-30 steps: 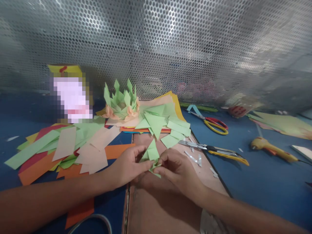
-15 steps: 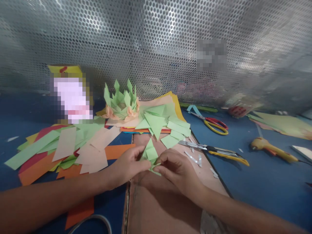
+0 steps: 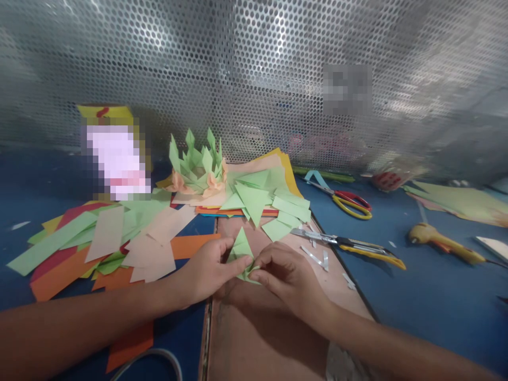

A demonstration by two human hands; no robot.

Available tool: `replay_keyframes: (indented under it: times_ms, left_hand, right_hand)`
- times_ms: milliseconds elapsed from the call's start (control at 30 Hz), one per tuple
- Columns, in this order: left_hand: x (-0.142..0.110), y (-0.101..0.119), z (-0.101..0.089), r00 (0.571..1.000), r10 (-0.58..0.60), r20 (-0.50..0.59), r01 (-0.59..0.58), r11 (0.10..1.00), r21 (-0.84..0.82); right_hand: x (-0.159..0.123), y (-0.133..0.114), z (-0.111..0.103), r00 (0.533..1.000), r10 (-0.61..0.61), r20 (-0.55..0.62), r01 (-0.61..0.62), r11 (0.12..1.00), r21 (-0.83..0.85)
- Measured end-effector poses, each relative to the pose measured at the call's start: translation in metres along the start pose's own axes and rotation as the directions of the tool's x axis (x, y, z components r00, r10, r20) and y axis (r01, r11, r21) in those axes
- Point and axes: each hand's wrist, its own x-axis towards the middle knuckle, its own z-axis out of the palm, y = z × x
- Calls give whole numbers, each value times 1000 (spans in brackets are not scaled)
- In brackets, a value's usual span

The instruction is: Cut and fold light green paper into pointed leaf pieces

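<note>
Between both hands is a piece of light green folded paper (image 3: 241, 245), its pointed tip facing away from me. My left hand (image 3: 208, 270) grips its left side, the thumb pressed across its front. My right hand (image 3: 291, 278) pinches the lower right corner between thumb and fingers. Part of the paper is covered by the fingers. Just beyond lie several folded green triangles (image 3: 254, 200) and small green paper strips (image 3: 291, 207). Farther back stands a folded-paper piece with green spikes (image 3: 198, 159) and peach petals around its base.
Coloured paper pieces (image 3: 105, 233) are heaped on the left. To the right lie scissors (image 3: 351, 203), a utility knife (image 3: 357, 247) and a yellow glue gun (image 3: 444, 243). Paper scraps (image 3: 315, 258) dot the board (image 3: 254, 338). A perforated metal sheet (image 3: 246, 79) stands behind.
The left thumb has moved up and across the green paper. An upper flap of the paper now lies flatter, and the tip has shifted slightly left. The right hand keeps its pinch.
</note>
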Motion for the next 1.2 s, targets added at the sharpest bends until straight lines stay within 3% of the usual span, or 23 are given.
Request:
replay_keyframes:
  times_ms: [300,600,1200]
  left_hand:
    - [-1,4,0,997,31,76,-25,996,-88]
    - [-1,9,0,996,-79,47,87,979,-184]
    - [1,4,-2,994,-68,85,73,995,-67]
  right_hand:
    - [-2,-1,2,999,46,-10,-46,999,15]
    - [-2,-6,3,998,66,19,-67,997,42]
    - [-2,-1,4,996,90,23,-90,996,14]
